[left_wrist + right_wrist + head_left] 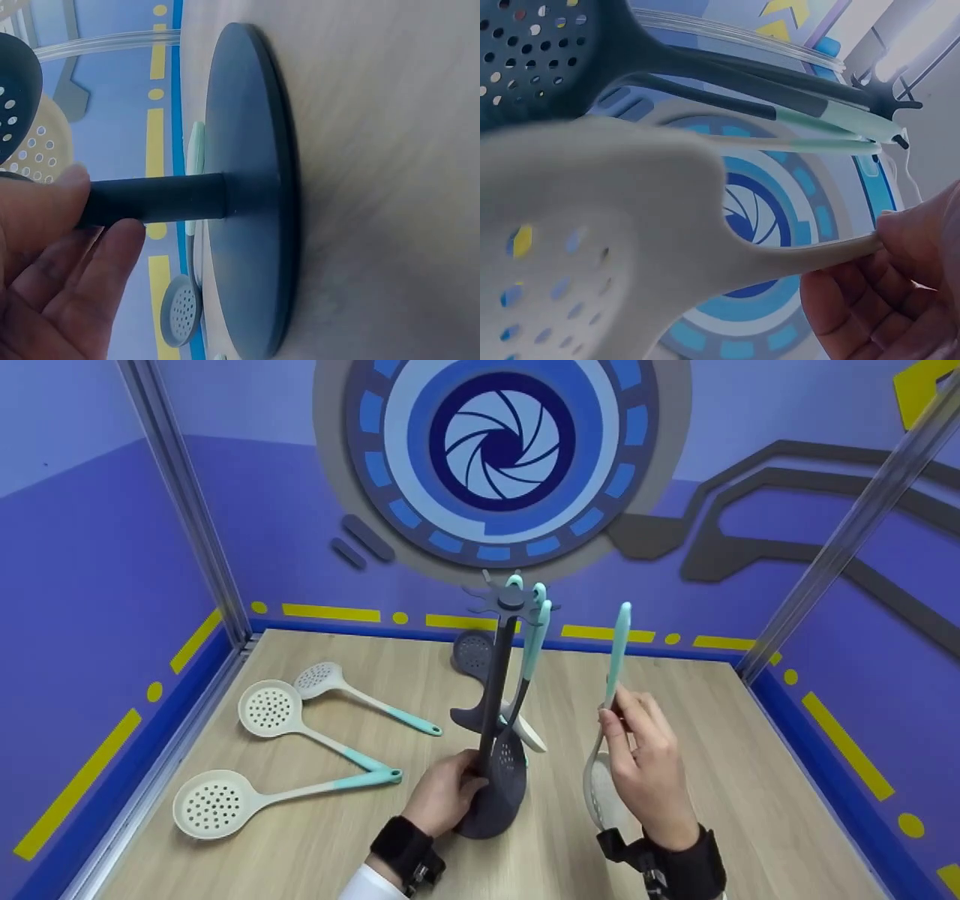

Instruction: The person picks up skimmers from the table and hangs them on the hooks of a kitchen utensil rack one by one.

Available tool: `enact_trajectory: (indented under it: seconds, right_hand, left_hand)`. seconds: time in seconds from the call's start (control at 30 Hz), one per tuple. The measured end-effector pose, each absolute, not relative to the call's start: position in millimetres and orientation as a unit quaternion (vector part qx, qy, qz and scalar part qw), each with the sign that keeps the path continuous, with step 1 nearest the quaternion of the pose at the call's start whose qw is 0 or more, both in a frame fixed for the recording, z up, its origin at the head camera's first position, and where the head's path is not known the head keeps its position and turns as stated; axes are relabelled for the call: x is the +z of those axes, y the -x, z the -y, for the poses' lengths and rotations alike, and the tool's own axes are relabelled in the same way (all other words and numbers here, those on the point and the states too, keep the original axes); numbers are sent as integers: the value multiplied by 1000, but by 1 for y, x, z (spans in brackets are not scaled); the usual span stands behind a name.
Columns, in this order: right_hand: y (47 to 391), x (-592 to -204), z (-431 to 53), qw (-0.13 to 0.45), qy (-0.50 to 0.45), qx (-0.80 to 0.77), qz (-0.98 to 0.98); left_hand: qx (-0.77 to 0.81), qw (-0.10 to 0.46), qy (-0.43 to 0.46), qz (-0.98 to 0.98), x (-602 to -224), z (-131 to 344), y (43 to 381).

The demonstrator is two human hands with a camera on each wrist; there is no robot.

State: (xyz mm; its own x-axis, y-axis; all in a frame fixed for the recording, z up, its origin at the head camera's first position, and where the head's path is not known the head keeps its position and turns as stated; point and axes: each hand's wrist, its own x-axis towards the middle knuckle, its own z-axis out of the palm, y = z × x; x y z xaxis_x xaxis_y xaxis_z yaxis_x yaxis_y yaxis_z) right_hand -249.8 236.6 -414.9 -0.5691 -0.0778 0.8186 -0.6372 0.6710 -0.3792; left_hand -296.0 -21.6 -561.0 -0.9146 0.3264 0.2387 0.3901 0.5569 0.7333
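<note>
My left hand [442,795] grips the post of a dark utensil stand [496,682] low down, just above its round base [244,247]. My right hand [651,772] pinches a cream skimmer [660,217] by its shaft, right of the stand and apart from it. That skimmer's mint handle [619,641] points up and its perforated head hangs down. From the stand's prongs [511,598] hang several mint-handled utensils, among them a dark skimmer [510,765] and, behind it in the left wrist view, a cream one [52,142]. They partly overlap, so some heads are hidden.
Several cream skimmers with mint handles lie on the wooden table at the left: one at the back [319,681], one in the middle [271,709], one nearest [217,804]. Another dark skimmer [473,651] shows behind the stand. Blue printed panels [825,697] enclose the table.
</note>
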Motion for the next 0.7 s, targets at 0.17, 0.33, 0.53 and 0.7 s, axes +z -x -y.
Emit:
enact_trajectory:
  seconds: [0.17, 0.33, 0.53, 0.7]
  right_hand:
    - [249, -415, -230, 410, -235, 336, 815]
    - [247, -414, -228, 413, -238, 335, 813]
    - [246, -415, -228, 411, -239, 335, 814]
    - [246, -414, -227, 410, -242, 339, 812]
  left_hand:
    - [-428, 40, 199, 880, -562, 21, 295]
    - [-436, 45, 195, 877, -564, 19, 294]
    - [-431, 52, 196, 879, -564, 18, 294]
    - [-433, 51, 192, 879, -562, 17, 294]
